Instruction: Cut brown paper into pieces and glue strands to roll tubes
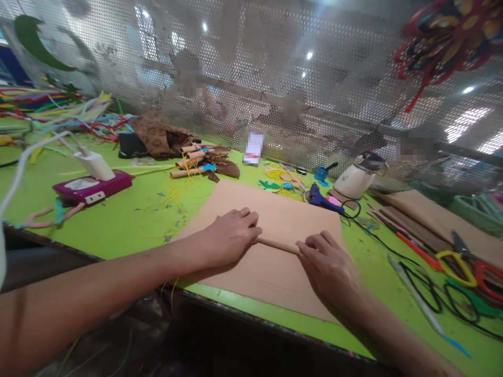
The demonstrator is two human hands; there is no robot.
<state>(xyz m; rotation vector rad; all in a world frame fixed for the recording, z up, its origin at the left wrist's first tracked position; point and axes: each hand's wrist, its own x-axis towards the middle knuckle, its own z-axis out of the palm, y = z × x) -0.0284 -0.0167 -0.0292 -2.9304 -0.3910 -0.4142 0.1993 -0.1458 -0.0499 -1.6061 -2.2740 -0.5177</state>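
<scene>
A large sheet of brown craft paper (267, 209) lies on the green table in front of me. Across its middle runs a thin brown paper roll (279, 245). The fingers of my left hand (230, 238) are curled over the roll's left end. At the other end, my right hand (328, 262) pinches it between thumb and fingers. Both hands rest low over the sheet, and their palms hide part of it. Whether the roll is joined to the sheet I cannot tell.
Beyond the sheet lie finished paper rolls (192, 162), a blue glue gun (324, 199) with a black cord and a white kettle (357, 175). At right are scissors (458, 267) and a pen-like cutter (416, 296). A purple power strip (92, 187) sits left. A perforated metal screen (243, 68) stands behind.
</scene>
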